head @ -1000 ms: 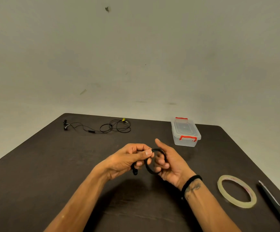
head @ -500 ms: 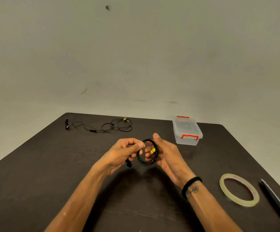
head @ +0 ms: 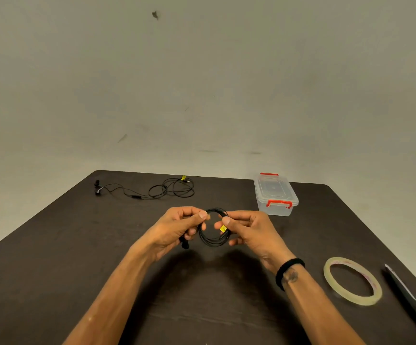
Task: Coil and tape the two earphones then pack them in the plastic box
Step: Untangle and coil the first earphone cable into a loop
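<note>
Above the table's (head: pixel 52 270) middle, left hand (head: pixel 174 227) and right hand (head: pixel 249 230) pinch the coiled earphone (head: pixel 211 241); taping seems next, needing the tape roll (head: pixel 352 281) at four o'clock.

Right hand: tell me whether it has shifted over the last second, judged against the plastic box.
Yes. The right hand has risen toward the plastic box, turning so its thumb and fingers pinch the coiled earphone from the right side.

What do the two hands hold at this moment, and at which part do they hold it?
Both hold the coiled earphone: the left hand pinches the loop's left side, the right hand its right side near the yellow tag.
</note>
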`<state>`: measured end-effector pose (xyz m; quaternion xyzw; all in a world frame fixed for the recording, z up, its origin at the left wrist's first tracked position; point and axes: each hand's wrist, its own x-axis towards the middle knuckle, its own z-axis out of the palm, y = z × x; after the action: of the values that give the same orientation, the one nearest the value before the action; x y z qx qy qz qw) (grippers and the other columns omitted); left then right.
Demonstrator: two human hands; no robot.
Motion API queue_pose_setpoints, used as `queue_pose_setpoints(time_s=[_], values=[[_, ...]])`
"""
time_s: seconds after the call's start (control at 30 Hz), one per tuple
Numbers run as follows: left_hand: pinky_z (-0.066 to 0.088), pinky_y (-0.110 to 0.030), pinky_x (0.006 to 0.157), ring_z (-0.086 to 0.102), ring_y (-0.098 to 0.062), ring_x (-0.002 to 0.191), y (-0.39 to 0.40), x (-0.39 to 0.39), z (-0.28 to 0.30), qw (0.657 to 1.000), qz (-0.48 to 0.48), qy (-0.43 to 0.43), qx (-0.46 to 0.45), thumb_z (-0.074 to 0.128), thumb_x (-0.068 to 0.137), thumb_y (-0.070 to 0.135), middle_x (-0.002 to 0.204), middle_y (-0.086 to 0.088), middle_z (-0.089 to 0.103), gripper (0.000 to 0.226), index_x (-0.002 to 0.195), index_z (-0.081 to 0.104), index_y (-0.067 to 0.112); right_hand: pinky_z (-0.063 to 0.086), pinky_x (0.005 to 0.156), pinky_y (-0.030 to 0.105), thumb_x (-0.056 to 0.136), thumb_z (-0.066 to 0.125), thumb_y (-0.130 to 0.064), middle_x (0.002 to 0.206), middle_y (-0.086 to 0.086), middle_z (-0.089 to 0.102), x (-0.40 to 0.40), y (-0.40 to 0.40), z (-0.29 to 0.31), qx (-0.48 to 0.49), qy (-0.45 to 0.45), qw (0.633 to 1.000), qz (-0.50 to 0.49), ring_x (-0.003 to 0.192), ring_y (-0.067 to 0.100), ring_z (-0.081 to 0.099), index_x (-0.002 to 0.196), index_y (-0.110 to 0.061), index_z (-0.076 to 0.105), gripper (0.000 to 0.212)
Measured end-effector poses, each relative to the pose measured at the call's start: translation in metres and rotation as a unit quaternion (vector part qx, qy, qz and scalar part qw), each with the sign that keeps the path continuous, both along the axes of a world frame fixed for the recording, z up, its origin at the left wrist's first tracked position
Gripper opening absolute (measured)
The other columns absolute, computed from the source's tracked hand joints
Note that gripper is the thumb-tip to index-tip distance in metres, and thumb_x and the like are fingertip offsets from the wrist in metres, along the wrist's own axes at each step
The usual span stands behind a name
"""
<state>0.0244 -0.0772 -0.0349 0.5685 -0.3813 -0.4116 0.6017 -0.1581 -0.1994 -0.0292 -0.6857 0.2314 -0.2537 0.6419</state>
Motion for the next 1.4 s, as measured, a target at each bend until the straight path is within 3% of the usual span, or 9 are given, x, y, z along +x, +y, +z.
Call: queue_pose_setpoints(time_s=[0.17, 0.33, 0.47, 0.63, 0.77, 0.9, 0.97, 1.2, 1.4], values=[[0.039, -0.022, 0.053, 0.051, -0.01, 0.057, 0.005, 0.001, 0.008, 0.998, 0.05, -0.026, 0.033, 0.053, 0.103, 0.047, 0.076, -0.005, 0.071, 0.052, 0.103, 0.075, 0.0, 0.063, 0.066, 0.027, 0.097, 0.071, -0.009, 0.101, 0.017, 0.081, -0.003, -0.006, 0.002, 0.034, -0.011, 0.999, 0.04, 0.085, 0.019, 0.076, 0.116, -0.003, 0.075, 0.021], [0.043, -0.016, 0.056, 0.059, -0.003, 0.053, 0.006, 0.0, 0.005, 0.932, 0.191, -0.307, 0.027, 0.057, 0.097, 0.059, 0.06, 0.003, 0.072, 0.046, 0.079, 0.078, 0.022, 0.063, 0.066, 0.028, 0.096, 0.073, -0.008, 0.1, 0.021, 0.08, -0.001, -0.002, -0.001, 0.03, 0.028, 0.995, 0.087, 0.084, 0.022, 0.077, 0.119, 0.002, 0.073, 0.025], [0.042, -0.017, 0.053, 0.055, -0.006, 0.046, 0.009, 0.003, 0.006, 0.882, 0.243, -0.403, -0.03, 0.061, 0.093, 0.06, 0.048, 0.011, 0.059, 0.047, 0.066, 0.072, 0.023, 0.062, 0.064, 0.027, 0.096, 0.073, -0.008, 0.1, 0.022, 0.08, -0.001, -0.002, -0.003, 0.021, 0.034, 0.994, 0.105, 0.076, 0.019, 0.074, 0.117, 0.005, 0.073, 0.025], [0.041, -0.028, 0.069, 0.059, -0.016, 0.071, 0.008, 0.002, 0.008, 0.918, 0.147, -0.364, -0.047, 0.051, 0.094, 0.064, 0.079, -0.004, 0.069, 0.049, 0.076, 0.078, 0.027, 0.06, 0.064, 0.026, 0.095, 0.073, -0.01, 0.103, 0.023, 0.078, -0.004, -0.003, 0.001, 0.017, 0.017, 0.988, 0.154, 0.081, 0.019, 0.074, 0.118, 0.004, 0.074, 0.026], [0.044, -0.039, 0.072, 0.054, -0.014, 0.074, 0.002, 0.003, -0.002, 0.931, 0.088, -0.348, -0.063, 0.046, 0.097, 0.07, 0.081, -0.003, 0.06, 0.055, 0.084, 0.073, 0.024, 0.061, 0.066, 0.026, 0.094, 0.071, -0.012, 0.105, 0.025, 0.077, -0.005, -0.006, 0.005, 0.047, -0.052, 0.986, 0.153, 0.084, 0.022, 0.074, 0.122, 0.003, 0.073, 0.031], [0.051, -0.038, 0.072, 0.062, -0.011, 0.079, -0.004, -0.004, -0.01, 0.947, 0.034, -0.31, -0.07, 0.055, 0.106, 0.029, 0.087, 0.006, 0.068, 0.019, 0.095, 0.07, 0.026, 0.061, 0.066, 0.026, 0.095, 0.07, -0.01, 0.106, 0.024, 0.078, -0.004, -0.007, 0.005, 0.05, -0.093, 0.99, 0.094, 0.086, 0.022, 0.075, 0.117, 0.001, 0.075, 0.026], [0.052, -0.035, 0.072, 0.064, -0.008, 0.08, -0.008, -0.008, -0.013, 0.952, 0.036, -0.295, -0.069, 0.059, 0.104, 0.014, 0.088, 0.006, 0.072, 0.015, 0.101, 0.072, 0.021, 0.061, 0.067, 0.027, 0.097, 0.069, -0.009, 0.104, 0.022, 0.079, -0.002, -0.009, 0.003, 0.034, -0.092, 0.994, 0.052, 0.087, 0.023, 0.074, 0.118, 0.001, 0.075, 0.025], [0.056, -0.033, 0.084, 0.07, -0.017, 0.092, -0.009, -0.013, -0.013, 0.981, 0.019, -0.183, -0.061, 0.073, 0.095, 0.021, 0.103, -0.015, 0.077, 0.019, 0.108, 0.074, 0.007, 0.063, 0.068, 0.027, 0.099, 0.069, -0.008, 0.094, 0.006, 0.082, 0.001, -0.008, -0.001, -0.093, -0.042, 0.994, -0.027, 0.087, 0.019, 0.078, 0.116, -0.005, 0.077, 0.019], [0.057, -0.036, 0.083, 0.067, -0.013, 0.09, -0.008, -0.007, -0.014, 0.955, 0.163, -0.243, -0.049, 0.062, 0.102, 0.021, 0.098, 0.004, 0.076, 0.018, 0.111, 0.071, 0.033, 0.064, 0.071, 0.03, 0.1, 0.069, -0.014, 0.09, -0.002, 0.082, 0.004, -0.007, -0.007, -0.132, 0.01, 0.99, -0.057, 0.083, 0.021, 0.078, 0.115, -0.01, 0.077, 0.018]])
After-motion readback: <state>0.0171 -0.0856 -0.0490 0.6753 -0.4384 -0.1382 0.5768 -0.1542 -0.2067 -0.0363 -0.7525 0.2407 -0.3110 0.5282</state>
